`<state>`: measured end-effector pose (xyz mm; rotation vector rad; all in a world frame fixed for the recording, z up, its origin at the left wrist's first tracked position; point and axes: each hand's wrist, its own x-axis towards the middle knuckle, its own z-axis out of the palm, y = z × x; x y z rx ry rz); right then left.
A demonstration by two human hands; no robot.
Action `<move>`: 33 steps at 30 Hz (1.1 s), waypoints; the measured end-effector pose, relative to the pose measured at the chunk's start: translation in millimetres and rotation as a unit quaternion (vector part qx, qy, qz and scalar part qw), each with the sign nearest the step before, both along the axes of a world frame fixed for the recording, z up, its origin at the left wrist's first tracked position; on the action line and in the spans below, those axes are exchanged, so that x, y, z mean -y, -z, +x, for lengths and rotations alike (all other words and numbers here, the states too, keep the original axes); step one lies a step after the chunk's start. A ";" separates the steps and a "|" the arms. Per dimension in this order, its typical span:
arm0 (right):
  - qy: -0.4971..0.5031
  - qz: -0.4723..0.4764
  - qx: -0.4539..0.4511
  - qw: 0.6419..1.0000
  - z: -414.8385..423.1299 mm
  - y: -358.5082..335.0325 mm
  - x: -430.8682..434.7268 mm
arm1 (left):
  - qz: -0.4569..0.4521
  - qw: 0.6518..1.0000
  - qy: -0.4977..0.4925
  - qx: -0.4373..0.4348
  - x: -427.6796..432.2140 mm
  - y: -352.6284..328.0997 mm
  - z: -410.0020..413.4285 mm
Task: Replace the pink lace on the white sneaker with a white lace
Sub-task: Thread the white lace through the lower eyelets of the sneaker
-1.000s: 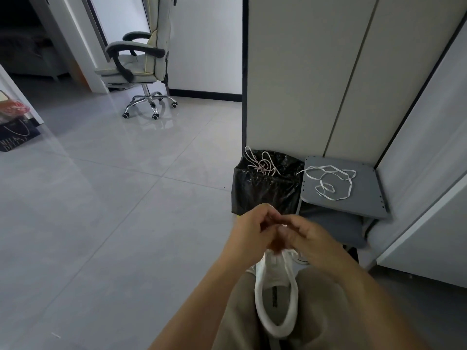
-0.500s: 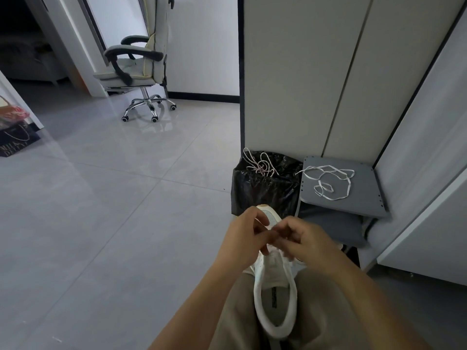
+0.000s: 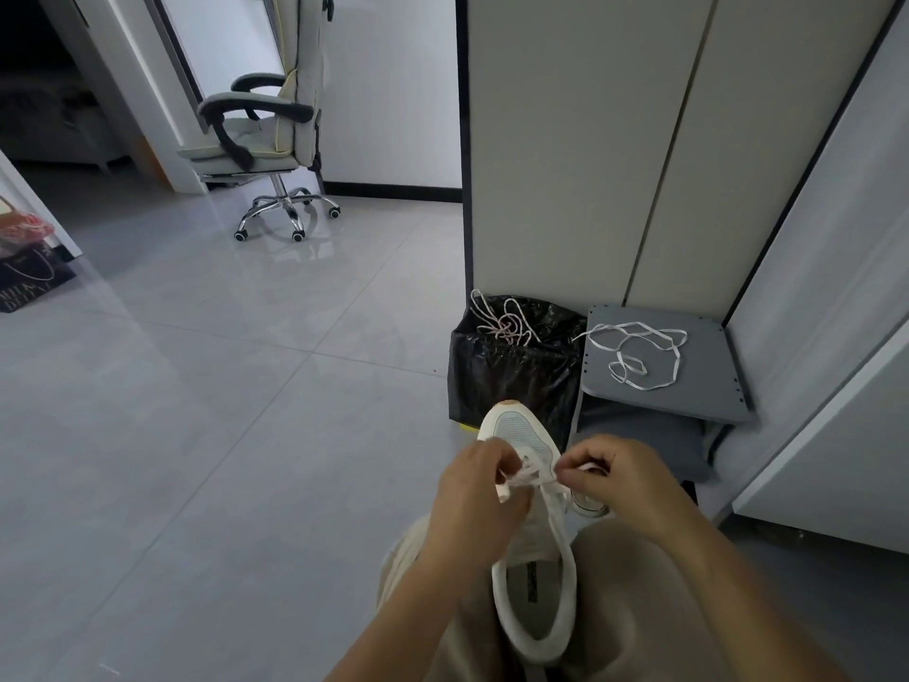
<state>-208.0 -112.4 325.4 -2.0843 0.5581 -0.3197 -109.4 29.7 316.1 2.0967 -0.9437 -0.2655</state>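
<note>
- The white sneaker [image 3: 536,534] lies on the person's lap, toe pointing away
- The left hand [image 3: 474,489] pinches one end of the threaded lace [image 3: 533,477] at the sneaker's left side
- The right hand [image 3: 622,477] pinches the other end at its right side
- A pink lace [image 3: 506,324] lies on the black bin [image 3: 511,381]
- A white lace [image 3: 639,354] lies loose on the grey board [image 3: 708,386] beside it

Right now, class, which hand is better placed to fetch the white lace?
Likely right hand: the white lace lies on the grey stool, on its side; the left hand is farther.
</note>
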 end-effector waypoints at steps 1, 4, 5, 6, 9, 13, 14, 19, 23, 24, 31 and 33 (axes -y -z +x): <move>0.008 0.008 -0.012 1.000 -2.6 2.8 3.0 | 0.051 0.994 0.012 0.092 -2.1 6.4 -4.3; 0.010 0.017 -0.052 0.998 -7.0 9.8 4.4 | 0.183 0.940 0.045 0.283 -2.1 31.0 -23.3; 0.002 0.008 -0.073 0.997 -7.4 11.6 3.0 | 0.194 0.935 0.037 0.293 -0.6 36.2 -28.3; -0.008 -0.002 -0.091 0.996 -7.8 13.2 1.5 | 0.179 0.937 0.029 0.299 0.9 41.0 -30.2; -0.002 -0.020 -0.100 0.995 -9.5 14.9 0.6 | 0.053 0.948 0.012 0.315 -6.6 48.8 -24.4; 0.006 -0.037 -0.049 0.998 -8.9 9.6 -3.0 | -0.069 0.945 0.010 0.319 -24.1 57.5 -20.7; -0.007 -0.042 -0.040 0.998 -7.8 8.5 -5.5 | -0.087 0.945 0.003 0.315 -27.4 57.2 -22.2; -0.065 -0.061 -0.043 0.995 -5.9 8.0 -16.3 | -0.087 0.933 -0.011 0.349 -33.7 44.5 -29.5; -0.073 -0.081 -0.046 0.993 -4.4 8.6 -20.6 | -0.097 0.915 0.039 0.390 -30.5 44.6 -29.7; -0.076 -0.087 -0.045 0.992 -4.0 8.0 -20.5 | -0.108 0.910 0.049 0.398 -27.8 45.7 -29.8; -0.096 -0.161 -0.065 0.980 3.5 7.4 -27.1 | -0.136 0.899 0.053 0.414 -22.6 45.1 -26.9; -0.111 -0.183 -0.070 0.974 2.0 8.5 -30.6 | -0.133 0.899 0.057 0.414 -25.5 42.6 -27.2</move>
